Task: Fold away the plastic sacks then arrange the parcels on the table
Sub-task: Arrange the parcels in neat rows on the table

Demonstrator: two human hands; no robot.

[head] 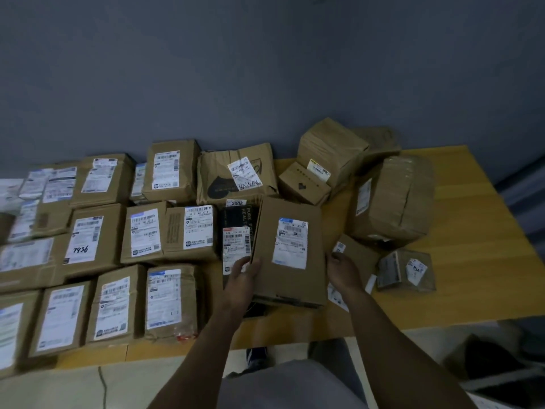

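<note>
A flat brown cardboard parcel (290, 249) with a white label lies tilted near the table's front middle, partly over a black parcel (236, 231). My left hand (243, 276) grips its lower left edge. My right hand (343, 270) presses against its right edge. Rows of labelled brown parcels (94, 240) cover the left half of the wooden table (472, 231). No plastic sack is in view.
At the back right stand a tall box (330, 152), a small box (303, 183) and a big taped box (392, 199). A small flat packet (405, 270) lies right of my right hand. A grey wall rises behind. A dark bag (495, 358) sits on the floor.
</note>
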